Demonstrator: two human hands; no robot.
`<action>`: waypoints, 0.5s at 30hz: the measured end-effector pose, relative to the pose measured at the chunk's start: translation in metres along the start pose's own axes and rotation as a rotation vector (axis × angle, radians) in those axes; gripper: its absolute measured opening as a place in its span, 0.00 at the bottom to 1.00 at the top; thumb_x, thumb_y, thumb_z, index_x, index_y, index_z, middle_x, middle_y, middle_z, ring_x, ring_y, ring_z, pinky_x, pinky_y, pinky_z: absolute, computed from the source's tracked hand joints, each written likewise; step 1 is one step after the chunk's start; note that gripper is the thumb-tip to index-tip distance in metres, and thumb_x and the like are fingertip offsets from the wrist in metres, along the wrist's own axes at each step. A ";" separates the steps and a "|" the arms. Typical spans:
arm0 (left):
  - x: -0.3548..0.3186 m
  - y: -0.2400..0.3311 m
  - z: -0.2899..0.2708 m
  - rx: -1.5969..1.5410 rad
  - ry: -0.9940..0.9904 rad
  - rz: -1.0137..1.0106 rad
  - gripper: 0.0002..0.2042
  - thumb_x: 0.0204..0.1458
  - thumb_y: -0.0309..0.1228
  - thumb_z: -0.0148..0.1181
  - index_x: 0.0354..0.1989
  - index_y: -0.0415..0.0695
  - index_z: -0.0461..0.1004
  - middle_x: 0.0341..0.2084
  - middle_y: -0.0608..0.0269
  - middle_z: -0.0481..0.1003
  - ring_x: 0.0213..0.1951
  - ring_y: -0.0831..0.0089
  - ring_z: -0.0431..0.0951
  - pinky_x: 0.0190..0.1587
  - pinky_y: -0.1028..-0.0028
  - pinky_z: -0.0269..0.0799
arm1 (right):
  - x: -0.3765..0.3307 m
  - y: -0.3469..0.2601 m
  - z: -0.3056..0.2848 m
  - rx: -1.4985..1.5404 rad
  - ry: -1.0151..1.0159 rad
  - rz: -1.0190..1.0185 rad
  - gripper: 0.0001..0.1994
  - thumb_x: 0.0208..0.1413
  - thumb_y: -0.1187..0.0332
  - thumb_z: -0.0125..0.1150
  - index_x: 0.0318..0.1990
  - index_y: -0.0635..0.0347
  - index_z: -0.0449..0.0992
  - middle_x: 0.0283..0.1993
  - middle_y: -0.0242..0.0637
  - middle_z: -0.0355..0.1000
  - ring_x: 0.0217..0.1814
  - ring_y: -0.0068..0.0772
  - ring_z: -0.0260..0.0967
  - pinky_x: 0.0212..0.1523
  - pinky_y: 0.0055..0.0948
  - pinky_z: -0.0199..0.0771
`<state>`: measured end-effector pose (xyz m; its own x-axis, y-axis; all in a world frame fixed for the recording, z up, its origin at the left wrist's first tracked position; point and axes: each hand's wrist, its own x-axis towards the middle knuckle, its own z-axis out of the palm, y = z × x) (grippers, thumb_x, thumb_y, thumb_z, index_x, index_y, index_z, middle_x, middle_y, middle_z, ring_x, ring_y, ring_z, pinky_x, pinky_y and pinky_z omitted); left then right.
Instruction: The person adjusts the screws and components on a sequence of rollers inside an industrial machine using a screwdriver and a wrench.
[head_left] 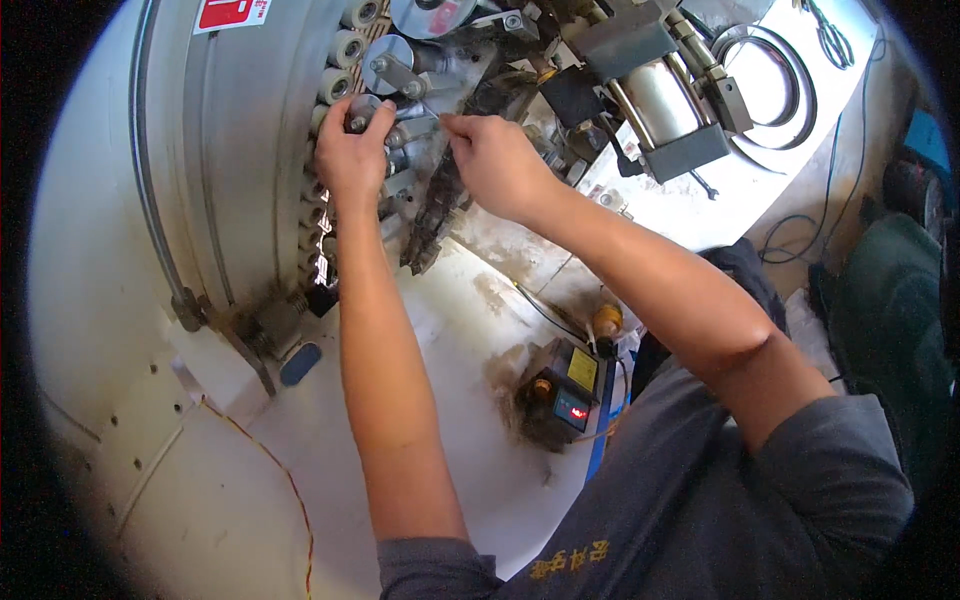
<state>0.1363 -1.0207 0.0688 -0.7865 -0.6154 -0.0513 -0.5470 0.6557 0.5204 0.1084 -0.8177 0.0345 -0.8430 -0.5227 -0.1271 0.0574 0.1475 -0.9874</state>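
My left hand point(352, 155) reaches up to a row of rollers and has its thumb and fingers curled round a small metal disc point(364, 106) on the machine. To its right, my right hand point(500, 165) is closed in a pinch. A thin metal rod point(429, 108) sticks out from its fingertips toward the disc; its kind is too small to tell. Just above lies a larger shiny disc point(388, 55) with a flat metal arm point(400, 76) bolted across it. More metal arms run down beside my left hand, partly hidden by it.
A column of pale rollers point(344, 48) lines the curved grey machine panel point(230, 140). At upper right stands a metal cylinder point(660, 105) with black fittings. Black rings point(800, 95) lie on the white table point(725, 205). Below, a dusty control box point(568, 395) shows a red display.
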 end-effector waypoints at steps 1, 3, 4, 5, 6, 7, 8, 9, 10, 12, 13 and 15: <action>-0.002 -0.003 -0.001 0.018 0.038 0.006 0.26 0.48 0.43 0.74 0.51 0.38 0.79 0.41 0.54 0.82 0.44 0.61 0.79 0.52 0.66 0.72 | -0.006 -0.009 -0.006 0.012 -0.095 0.126 0.17 0.65 0.71 0.52 0.57 0.68 0.77 0.45 0.63 0.77 0.48 0.60 0.78 0.50 0.42 0.78; -0.005 -0.005 -0.002 0.060 0.088 0.026 0.28 0.45 0.48 0.74 0.51 0.42 0.80 0.40 0.52 0.83 0.44 0.55 0.81 0.51 0.63 0.73 | -0.018 -0.010 -0.004 0.039 -0.089 0.159 0.17 0.65 0.71 0.52 0.56 0.68 0.78 0.45 0.62 0.77 0.48 0.60 0.78 0.51 0.42 0.78; -0.003 -0.005 -0.001 0.059 0.088 0.029 0.28 0.45 0.48 0.74 0.51 0.42 0.80 0.40 0.52 0.83 0.44 0.55 0.81 0.51 0.63 0.73 | -0.020 -0.009 -0.004 0.064 -0.079 0.191 0.16 0.65 0.71 0.52 0.56 0.69 0.78 0.46 0.62 0.77 0.49 0.60 0.78 0.51 0.43 0.77; 0.000 -0.004 -0.001 0.046 0.076 0.029 0.28 0.45 0.48 0.74 0.51 0.43 0.80 0.40 0.52 0.83 0.44 0.55 0.81 0.51 0.63 0.73 | -0.015 -0.004 -0.002 0.030 -0.061 0.129 0.16 0.64 0.71 0.52 0.56 0.68 0.78 0.45 0.63 0.77 0.48 0.60 0.78 0.51 0.43 0.77; 0.000 -0.005 -0.001 0.035 0.062 0.026 0.28 0.45 0.48 0.74 0.51 0.43 0.80 0.41 0.52 0.83 0.44 0.55 0.81 0.51 0.63 0.73 | -0.014 -0.005 -0.003 0.031 -0.062 0.132 0.16 0.64 0.71 0.52 0.56 0.68 0.78 0.45 0.63 0.77 0.48 0.60 0.78 0.51 0.43 0.77; -0.001 -0.006 0.000 0.036 0.060 0.024 0.28 0.45 0.48 0.74 0.51 0.43 0.80 0.41 0.52 0.83 0.44 0.55 0.81 0.51 0.63 0.73 | -0.014 -0.007 -0.003 0.026 -0.050 0.125 0.17 0.64 0.72 0.52 0.56 0.68 0.78 0.44 0.63 0.77 0.48 0.60 0.78 0.50 0.43 0.77; -0.003 -0.007 0.001 0.023 0.064 0.019 0.28 0.45 0.48 0.74 0.51 0.43 0.80 0.41 0.51 0.83 0.44 0.54 0.81 0.51 0.62 0.73 | -0.014 -0.008 -0.004 0.021 -0.038 0.118 0.17 0.64 0.72 0.52 0.56 0.68 0.78 0.43 0.63 0.78 0.47 0.60 0.78 0.50 0.43 0.78; -0.002 -0.008 0.002 0.009 0.073 0.018 0.28 0.45 0.48 0.74 0.51 0.43 0.80 0.41 0.51 0.83 0.44 0.54 0.81 0.51 0.62 0.73 | -0.015 -0.007 -0.004 0.021 -0.038 0.115 0.17 0.64 0.72 0.52 0.56 0.68 0.78 0.43 0.63 0.78 0.47 0.60 0.78 0.50 0.43 0.78; -0.001 -0.009 0.002 0.008 0.075 0.019 0.28 0.45 0.48 0.74 0.51 0.43 0.80 0.41 0.51 0.83 0.44 0.54 0.81 0.51 0.62 0.73 | -0.018 -0.007 -0.005 0.012 -0.055 0.113 0.17 0.64 0.72 0.52 0.56 0.68 0.78 0.43 0.63 0.78 0.47 0.60 0.78 0.49 0.43 0.78; 0.001 -0.011 0.000 0.003 0.062 0.024 0.28 0.45 0.48 0.74 0.51 0.43 0.80 0.41 0.51 0.83 0.44 0.54 0.81 0.51 0.62 0.73 | -0.017 -0.007 -0.007 0.006 -0.072 0.113 0.17 0.64 0.72 0.52 0.56 0.68 0.78 0.43 0.62 0.78 0.46 0.60 0.78 0.49 0.43 0.78; 0.002 -0.012 0.000 -0.001 0.065 0.037 0.28 0.45 0.48 0.74 0.50 0.43 0.80 0.40 0.51 0.83 0.44 0.54 0.81 0.51 0.62 0.73 | -0.012 -0.007 -0.011 -0.011 -0.084 0.099 0.17 0.64 0.71 0.52 0.56 0.68 0.78 0.43 0.62 0.78 0.45 0.60 0.78 0.48 0.43 0.78; -0.002 -0.009 -0.001 0.008 0.048 0.033 0.26 0.48 0.42 0.73 0.51 0.38 0.79 0.42 0.54 0.81 0.44 0.62 0.79 0.52 0.66 0.72 | -0.012 -0.009 -0.013 -0.027 -0.095 0.082 0.17 0.64 0.71 0.52 0.55 0.68 0.78 0.42 0.62 0.78 0.45 0.60 0.78 0.47 0.42 0.78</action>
<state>0.1429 -1.0256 0.0649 -0.7897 -0.6134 0.0070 -0.5232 0.6795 0.5143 0.1110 -0.8022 0.0461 -0.7813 -0.5853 -0.2170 0.1084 0.2151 -0.9706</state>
